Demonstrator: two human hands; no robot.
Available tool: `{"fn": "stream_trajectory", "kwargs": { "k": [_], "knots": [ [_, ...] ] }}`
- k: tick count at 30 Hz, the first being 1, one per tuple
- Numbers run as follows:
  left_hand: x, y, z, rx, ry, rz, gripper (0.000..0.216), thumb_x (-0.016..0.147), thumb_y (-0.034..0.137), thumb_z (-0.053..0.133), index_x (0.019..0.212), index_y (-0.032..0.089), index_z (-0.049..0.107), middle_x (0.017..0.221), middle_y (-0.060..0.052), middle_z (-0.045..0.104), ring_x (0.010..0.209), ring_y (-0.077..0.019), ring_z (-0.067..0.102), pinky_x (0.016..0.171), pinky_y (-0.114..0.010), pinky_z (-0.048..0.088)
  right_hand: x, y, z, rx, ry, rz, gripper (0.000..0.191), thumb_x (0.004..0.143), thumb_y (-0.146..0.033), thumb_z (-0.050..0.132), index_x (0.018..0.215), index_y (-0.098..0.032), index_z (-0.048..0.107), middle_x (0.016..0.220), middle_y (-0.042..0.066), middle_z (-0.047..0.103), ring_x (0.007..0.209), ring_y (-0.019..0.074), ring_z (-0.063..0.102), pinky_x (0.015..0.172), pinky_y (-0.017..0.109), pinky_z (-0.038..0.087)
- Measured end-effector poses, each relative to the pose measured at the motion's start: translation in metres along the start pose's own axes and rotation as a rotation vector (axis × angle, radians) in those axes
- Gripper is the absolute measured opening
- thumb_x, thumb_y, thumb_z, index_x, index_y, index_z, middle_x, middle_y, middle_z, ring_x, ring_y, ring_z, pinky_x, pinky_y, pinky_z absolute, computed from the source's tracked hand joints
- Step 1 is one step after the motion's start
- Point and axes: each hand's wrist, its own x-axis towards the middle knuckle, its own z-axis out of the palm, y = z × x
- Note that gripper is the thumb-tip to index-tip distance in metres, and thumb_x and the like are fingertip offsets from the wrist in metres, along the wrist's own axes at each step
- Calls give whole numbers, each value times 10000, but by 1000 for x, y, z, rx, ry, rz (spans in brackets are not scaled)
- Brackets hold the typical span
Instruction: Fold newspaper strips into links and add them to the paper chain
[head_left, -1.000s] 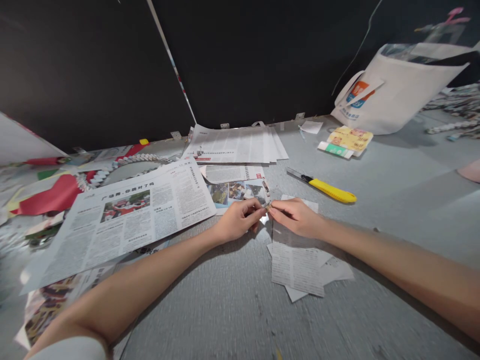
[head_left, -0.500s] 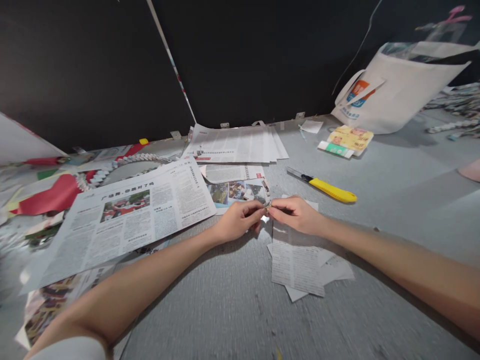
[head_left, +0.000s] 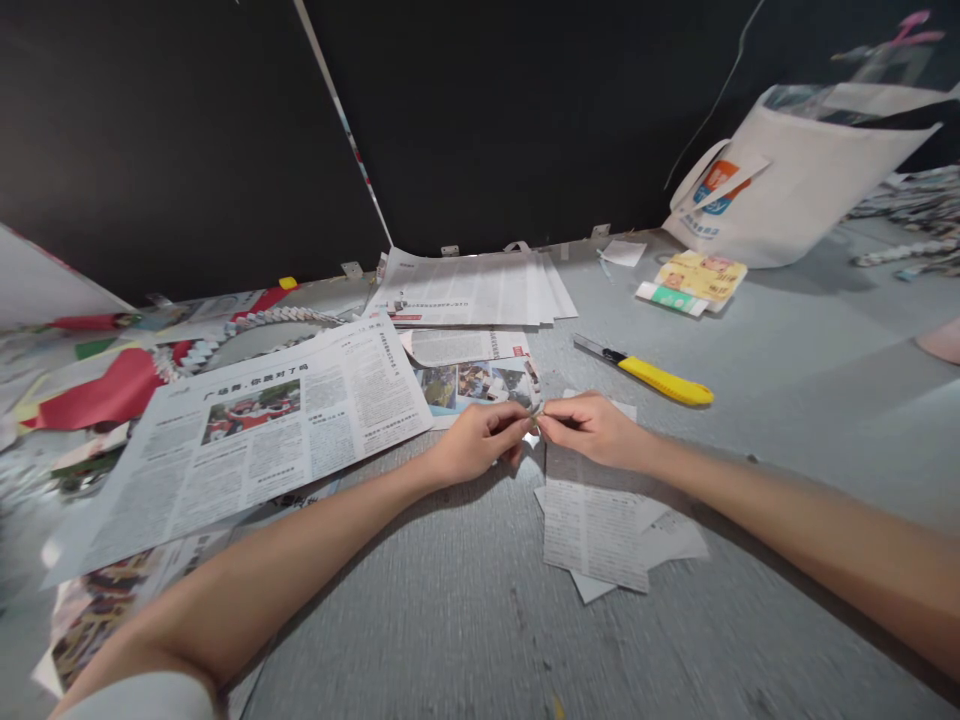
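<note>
My left hand [head_left: 480, 440] and my right hand [head_left: 592, 428] meet at the middle of the grey table [head_left: 787, 400]. Both pinch a small folded piece of newspaper [head_left: 534, 412] between thumbs and fingertips, just above the table. Most of that piece is hidden by my fingers. Under and in front of my right hand lie cut newspaper slips [head_left: 600, 530]. A picture page [head_left: 469, 382] lies right behind my left hand.
A big open newspaper [head_left: 247, 430] lies at left, with a stack of sheets [head_left: 472, 288] behind. A yellow utility knife [head_left: 652, 375] lies right of my hands. A white tote bag [head_left: 795, 180] and small cards [head_left: 694, 280] stand at back right. Red paper and a folded-paper chain [head_left: 210, 345] lie far left.
Both hands have stayed nearly still, with only small finger movements on the folded piece.
</note>
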Motion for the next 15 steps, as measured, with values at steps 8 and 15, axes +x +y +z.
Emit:
{"fn": "stream_trajectory", "kwargs": {
  "k": [8, 15],
  "knots": [
    [0, 1, 0, 11, -28, -1, 280, 1057, 388, 524, 938, 170, 651, 631, 6, 631, 585, -113, 542, 630, -280, 410, -1, 1, 2, -10, 21, -7, 420, 1035, -369, 516, 663, -216, 394, 614, -62, 286, 569, 99, 293, 538, 265, 242],
    [1, -5, 0, -85, -5, -11, 317, 1080, 422, 496, 925, 176, 624, 629, 0, 623, 558, -105, 510, 593, -282, 368, -3, 2, 2, -75, 27, -52, 291, 1069, -311, 463, 808, -210, 544, 622, -57, 456, 546, 101, 405, 543, 255, 310]
  ]
}}
